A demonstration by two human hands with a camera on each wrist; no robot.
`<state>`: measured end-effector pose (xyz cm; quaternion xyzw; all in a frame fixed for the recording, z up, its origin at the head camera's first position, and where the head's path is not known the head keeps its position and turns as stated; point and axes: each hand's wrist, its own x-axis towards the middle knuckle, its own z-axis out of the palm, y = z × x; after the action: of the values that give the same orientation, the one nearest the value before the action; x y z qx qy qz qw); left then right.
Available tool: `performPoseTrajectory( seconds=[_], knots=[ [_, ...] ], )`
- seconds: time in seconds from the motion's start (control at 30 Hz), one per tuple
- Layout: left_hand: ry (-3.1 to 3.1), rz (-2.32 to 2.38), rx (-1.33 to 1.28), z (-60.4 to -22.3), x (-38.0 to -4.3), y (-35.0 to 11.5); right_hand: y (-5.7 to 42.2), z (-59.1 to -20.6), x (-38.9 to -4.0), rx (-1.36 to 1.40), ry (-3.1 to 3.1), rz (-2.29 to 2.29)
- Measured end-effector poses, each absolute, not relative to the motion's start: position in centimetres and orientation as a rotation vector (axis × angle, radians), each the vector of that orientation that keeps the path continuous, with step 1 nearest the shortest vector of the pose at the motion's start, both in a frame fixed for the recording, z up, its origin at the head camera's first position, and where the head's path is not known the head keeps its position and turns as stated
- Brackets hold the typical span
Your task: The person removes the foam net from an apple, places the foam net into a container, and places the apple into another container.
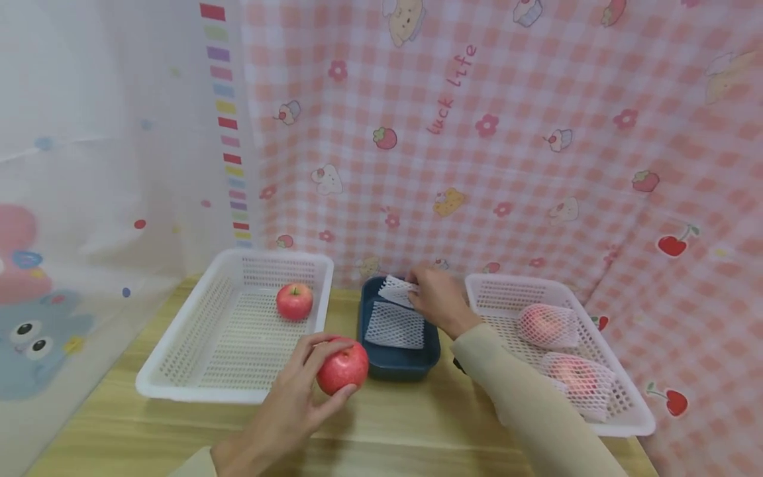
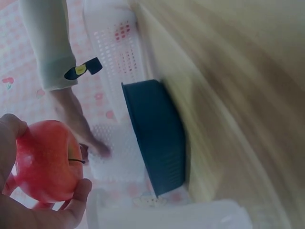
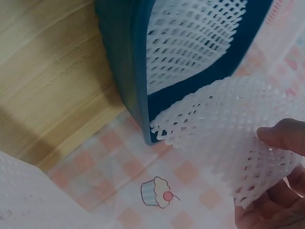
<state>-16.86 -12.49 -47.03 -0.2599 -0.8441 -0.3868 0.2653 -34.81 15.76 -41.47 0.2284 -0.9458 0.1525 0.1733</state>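
My left hand [image 1: 301, 381] grips a red apple [image 1: 343, 366] between thumb and fingers, above the table in front of the left basket. In the left wrist view the apple [image 2: 47, 162] shows its stem toward the right. My right hand [image 1: 438, 298] pinches a white foam net sleeve [image 1: 396, 290] at the far end of a dark blue bin [image 1: 399, 372]. The right wrist view shows this net sleeve [image 3: 224, 129] raised over the bin's rim, thumb on one side and fingers behind. Another foam net [image 1: 395, 326] lies flat inside the bin.
A white basket [image 1: 205, 394] on the left holds one bare apple [image 1: 295, 301]. On the right, another white basket [image 1: 622, 391] holds two apples in foam nets [image 1: 545, 324]. A checked curtain [image 1: 417, 165] hangs right behind the wooden table [image 1: 411, 424].
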Motion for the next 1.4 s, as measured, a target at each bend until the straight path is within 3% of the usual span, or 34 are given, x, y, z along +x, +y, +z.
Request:
performPoseTrajectory(
  seconds=[0.6,1.4],
  knots=[
    [-2.251,-0.945,-0.721,-45.0,-18.1,-14.0,13.8,-43.2,-38.2,0.708,-2.934,0.341],
    [-2.298,-0.932,-0.667,-44.4,-18.8,-16.2,14.4,-44.8,-35.5,0.981,-3.259,0.522]
  ],
)
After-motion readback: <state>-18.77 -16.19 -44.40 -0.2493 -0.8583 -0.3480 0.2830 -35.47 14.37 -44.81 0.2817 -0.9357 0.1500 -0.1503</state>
